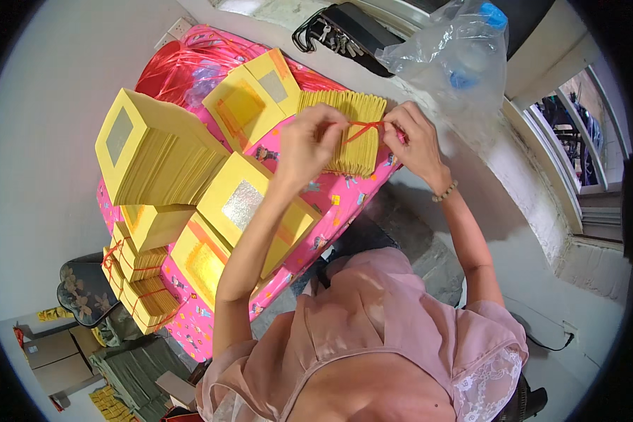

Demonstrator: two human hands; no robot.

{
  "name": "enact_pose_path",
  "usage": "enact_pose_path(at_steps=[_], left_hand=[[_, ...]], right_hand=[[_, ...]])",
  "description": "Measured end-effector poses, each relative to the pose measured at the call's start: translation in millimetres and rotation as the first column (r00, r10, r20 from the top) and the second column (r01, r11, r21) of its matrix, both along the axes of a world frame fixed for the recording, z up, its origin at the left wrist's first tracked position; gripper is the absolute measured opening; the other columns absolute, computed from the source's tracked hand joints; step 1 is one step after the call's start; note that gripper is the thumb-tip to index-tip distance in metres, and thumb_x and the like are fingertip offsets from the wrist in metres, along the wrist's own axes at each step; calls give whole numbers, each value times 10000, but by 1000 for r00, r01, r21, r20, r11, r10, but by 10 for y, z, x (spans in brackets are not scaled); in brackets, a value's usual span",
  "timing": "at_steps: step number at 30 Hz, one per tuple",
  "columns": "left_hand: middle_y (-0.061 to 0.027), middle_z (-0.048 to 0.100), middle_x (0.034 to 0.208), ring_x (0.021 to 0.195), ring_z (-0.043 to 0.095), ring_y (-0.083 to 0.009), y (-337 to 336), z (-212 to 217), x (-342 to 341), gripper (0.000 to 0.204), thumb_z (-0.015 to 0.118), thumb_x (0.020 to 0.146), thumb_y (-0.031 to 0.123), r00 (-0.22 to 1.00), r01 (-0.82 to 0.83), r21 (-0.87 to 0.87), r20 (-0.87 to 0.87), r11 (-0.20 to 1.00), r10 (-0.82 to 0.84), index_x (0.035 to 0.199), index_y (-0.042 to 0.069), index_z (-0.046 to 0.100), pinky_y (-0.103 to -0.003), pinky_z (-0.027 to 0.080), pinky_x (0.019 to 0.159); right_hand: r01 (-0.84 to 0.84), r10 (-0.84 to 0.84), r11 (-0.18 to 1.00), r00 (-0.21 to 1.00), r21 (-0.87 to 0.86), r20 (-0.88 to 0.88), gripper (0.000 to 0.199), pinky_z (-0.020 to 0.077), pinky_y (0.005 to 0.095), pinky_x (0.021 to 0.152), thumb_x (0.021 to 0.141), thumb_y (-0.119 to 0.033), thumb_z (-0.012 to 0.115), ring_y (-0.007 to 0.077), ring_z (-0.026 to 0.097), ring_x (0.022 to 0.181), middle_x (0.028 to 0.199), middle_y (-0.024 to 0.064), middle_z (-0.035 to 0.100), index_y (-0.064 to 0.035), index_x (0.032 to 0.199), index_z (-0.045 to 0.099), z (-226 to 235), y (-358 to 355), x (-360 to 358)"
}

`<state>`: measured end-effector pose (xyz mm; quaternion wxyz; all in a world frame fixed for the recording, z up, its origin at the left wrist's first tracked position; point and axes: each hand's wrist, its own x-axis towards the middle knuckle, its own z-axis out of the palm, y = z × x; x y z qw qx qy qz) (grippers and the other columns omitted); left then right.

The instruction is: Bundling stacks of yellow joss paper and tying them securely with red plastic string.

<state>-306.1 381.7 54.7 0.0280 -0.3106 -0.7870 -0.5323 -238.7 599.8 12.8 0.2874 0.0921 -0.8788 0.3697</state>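
Observation:
A bundle of folded yellow paper (359, 158) lies at the far right corner of the pink table, its layered edges facing up. Across its top runs a red string (364, 126), crossed or looped near the middle. My left hand (308, 144) is closed at the bundle's left side, pinching one part of the string. At the right side, my right hand (413, 138) pinches the other end, fingers curled. The string is drawn taut between both hands. Whether it is fully knotted I cannot tell.
Tall stacks of yellow paper (165, 158) with silver or gold squares cover the table's left and middle. Tied bundles (137, 271) sit at its left edge. Red strings (211, 53) heap at the back. A plastic bag (450, 56) and a black pouch with keys (348, 35) rest on the ledge.

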Motion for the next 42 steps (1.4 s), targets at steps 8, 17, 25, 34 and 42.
enact_pose_path(at_steps=[8,17,25,34,42], left_hand=[[-183,704,1084,1060,668,-308,-185,92,-552,318,726,864,251,981,-106,-83,-173,991,91,1077,17,694,-375,506,919],[-49,701,853,727,601,-85,126,-28,-724,346,730,885,323,977,90,-237,211,967,-39,1048,19,716,-271,490,662],[-62,642,608,574,610,-170,173,-4,-692,397,730,804,464,971,-7,-264,227,965,69,931,89,760,-331,468,594],[-25,629,668,635,543,-77,166,-20,-702,351,744,850,382,976,-18,-292,202,956,80,905,36,718,-276,431,595],[-63,675,898,840,629,-127,96,-141,-799,354,778,840,282,882,125,105,443,987,-159,1054,14,690,-272,501,755]], right_hand=[[46,1,827,996,-560,84,287,490,315,908,1000,-197,564,184,626,1035,1127,111,643,-6,1215,568,-217,-90,-271],[-75,360,675,902,-734,238,279,466,236,838,1039,-215,506,61,561,941,1034,21,642,-6,1159,646,-102,-232,-597],[-136,384,685,902,-715,197,242,455,217,790,1028,-189,519,32,537,892,973,-21,618,-10,1124,652,-81,-230,-608],[-142,374,708,906,-692,196,187,442,219,800,1016,-169,538,40,527,904,959,-23,604,-16,1073,630,-51,-267,-595],[-185,467,722,841,-667,272,248,456,233,869,956,-217,658,62,569,977,1038,-4,645,-17,1102,649,75,-150,-701]])
